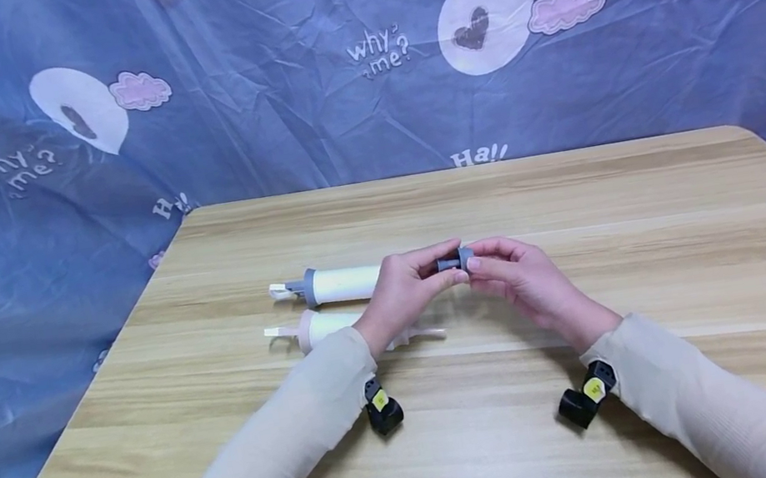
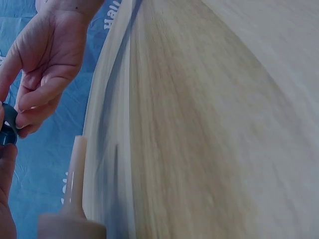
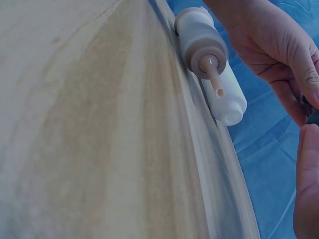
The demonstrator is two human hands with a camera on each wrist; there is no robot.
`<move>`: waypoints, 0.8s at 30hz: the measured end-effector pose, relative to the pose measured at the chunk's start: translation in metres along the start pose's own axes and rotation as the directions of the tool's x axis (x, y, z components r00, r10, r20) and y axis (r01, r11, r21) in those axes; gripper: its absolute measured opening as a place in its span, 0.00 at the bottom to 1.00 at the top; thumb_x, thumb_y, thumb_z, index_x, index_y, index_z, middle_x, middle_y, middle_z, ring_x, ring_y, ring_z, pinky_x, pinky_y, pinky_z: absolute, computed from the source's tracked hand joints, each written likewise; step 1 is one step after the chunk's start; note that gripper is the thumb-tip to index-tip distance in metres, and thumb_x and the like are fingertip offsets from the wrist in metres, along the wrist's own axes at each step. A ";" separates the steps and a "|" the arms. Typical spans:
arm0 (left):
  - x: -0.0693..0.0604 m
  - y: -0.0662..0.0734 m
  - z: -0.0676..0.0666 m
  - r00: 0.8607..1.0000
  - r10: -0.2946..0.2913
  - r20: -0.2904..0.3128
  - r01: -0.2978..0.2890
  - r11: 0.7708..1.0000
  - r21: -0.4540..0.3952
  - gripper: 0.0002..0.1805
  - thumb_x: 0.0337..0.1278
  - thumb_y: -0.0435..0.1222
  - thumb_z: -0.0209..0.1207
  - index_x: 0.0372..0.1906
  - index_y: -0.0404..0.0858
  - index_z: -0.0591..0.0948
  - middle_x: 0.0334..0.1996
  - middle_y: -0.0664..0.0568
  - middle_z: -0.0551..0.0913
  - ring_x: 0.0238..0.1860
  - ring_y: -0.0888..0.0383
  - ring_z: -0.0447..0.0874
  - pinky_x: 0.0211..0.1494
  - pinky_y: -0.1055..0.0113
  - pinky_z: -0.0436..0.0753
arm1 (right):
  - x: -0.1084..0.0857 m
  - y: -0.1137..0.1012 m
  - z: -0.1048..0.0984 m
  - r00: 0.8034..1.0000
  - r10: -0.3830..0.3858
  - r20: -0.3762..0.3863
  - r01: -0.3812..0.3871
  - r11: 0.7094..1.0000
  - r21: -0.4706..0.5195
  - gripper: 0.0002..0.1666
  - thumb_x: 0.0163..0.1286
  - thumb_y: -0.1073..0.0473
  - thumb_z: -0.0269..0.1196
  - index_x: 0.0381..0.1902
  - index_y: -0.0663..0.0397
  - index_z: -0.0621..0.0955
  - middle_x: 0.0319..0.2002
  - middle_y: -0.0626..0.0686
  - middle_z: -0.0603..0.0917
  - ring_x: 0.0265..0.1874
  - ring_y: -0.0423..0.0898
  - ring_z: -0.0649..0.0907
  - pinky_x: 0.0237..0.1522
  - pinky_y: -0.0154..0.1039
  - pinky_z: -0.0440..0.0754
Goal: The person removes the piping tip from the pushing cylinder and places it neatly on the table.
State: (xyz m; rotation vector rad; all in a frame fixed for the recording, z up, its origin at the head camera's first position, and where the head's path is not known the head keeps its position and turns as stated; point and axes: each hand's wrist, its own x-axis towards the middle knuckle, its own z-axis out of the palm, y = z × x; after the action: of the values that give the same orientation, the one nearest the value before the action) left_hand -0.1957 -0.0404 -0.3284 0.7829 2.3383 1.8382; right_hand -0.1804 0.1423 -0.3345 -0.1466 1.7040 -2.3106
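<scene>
Between both hands is a small dark grey nozzle cap [image 1: 465, 257], with a round collar and a narrower stem. My left hand [image 1: 408, 285] pinches its stem side between thumb and fingers; my right hand [image 1: 533, 281] pinches the collar from the right. Part of the cap [image 2: 9, 122] shows at the left edge of the left wrist view. Under and beside my left hand lie two white tubes. The farther tube [image 1: 347, 284] has a grey end ring and handle; its other end [image 3: 232, 113] is bare white. The nearer tube [image 1: 327, 326] has pink end pieces and a thin pink nozzle [image 1: 431, 333].
Both tubes lie on a light wood-grain table [image 1: 658, 244], their handles pointing left. A blue printed cloth [image 1: 331, 112] hangs behind the table and along its left side. Small black cameras [image 1: 384, 415] are strapped at both wrists.
</scene>
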 end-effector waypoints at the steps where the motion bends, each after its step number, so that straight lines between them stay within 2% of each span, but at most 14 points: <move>1: 0.001 0.000 0.002 1.000 -0.005 -0.008 0.005 1.000 0.002 0.26 0.48 0.33 0.65 0.56 0.37 0.77 0.51 0.43 0.80 0.49 0.58 0.81 0.47 0.74 0.80 | 0.000 0.000 -0.001 1.000 -0.006 -0.008 0.006 1.000 -0.001 0.09 0.65 0.66 0.58 0.36 0.46 0.81 0.36 0.46 0.82 0.35 0.38 0.83 0.42 0.31 0.81; 8: 0.008 0.002 0.015 0.999 -0.029 -0.034 0.029 1.000 -0.001 0.25 0.48 0.35 0.66 0.56 0.41 0.78 0.51 0.47 0.81 0.48 0.64 0.81 0.47 0.76 0.79 | -0.004 -0.005 -0.010 0.997 -0.062 -0.045 0.063 0.998 0.031 0.09 0.65 0.67 0.59 0.35 0.48 0.83 0.36 0.46 0.81 0.32 0.38 0.83 0.39 0.30 0.82; 15: 0.019 0.005 0.024 0.999 -0.021 -0.049 0.025 0.996 0.086 0.25 0.48 0.39 0.66 0.55 0.42 0.79 0.49 0.48 0.82 0.46 0.66 0.81 0.45 0.78 0.79 | -0.011 -0.012 -0.023 0.992 -0.111 -0.063 0.114 0.992 0.045 0.09 0.64 0.68 0.59 0.35 0.50 0.84 0.35 0.46 0.83 0.33 0.38 0.83 0.39 0.29 0.82; 20: 0.027 0.008 0.031 0.999 -0.030 -0.032 0.033 0.994 0.100 0.24 0.47 0.38 0.67 0.54 0.42 0.80 0.47 0.47 0.84 0.42 0.65 0.82 0.43 0.78 0.79 | -0.018 -0.018 -0.038 0.975 -0.206 -0.079 0.207 0.978 0.008 0.11 0.63 0.70 0.59 0.37 0.50 0.83 0.35 0.46 0.82 0.33 0.38 0.82 0.37 0.30 0.82; 24: 0.036 0.013 0.036 1.000 -0.019 -0.007 0.020 0.987 0.159 0.24 0.48 0.38 0.66 0.54 0.41 0.79 0.46 0.49 0.84 0.41 0.66 0.82 0.41 0.79 0.79 | -0.022 -0.023 -0.050 0.956 -0.272 -0.112 0.271 0.962 -0.019 0.14 0.62 0.72 0.59 0.39 0.51 0.83 0.33 0.46 0.81 0.32 0.37 0.80 0.35 0.29 0.81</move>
State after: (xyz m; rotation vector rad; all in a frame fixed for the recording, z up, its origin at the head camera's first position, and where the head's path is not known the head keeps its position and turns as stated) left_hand -0.2094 0.0091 -0.3178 0.7682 2.5113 1.6635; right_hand -0.1748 0.2009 -0.3258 -0.2712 1.8452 -2.5562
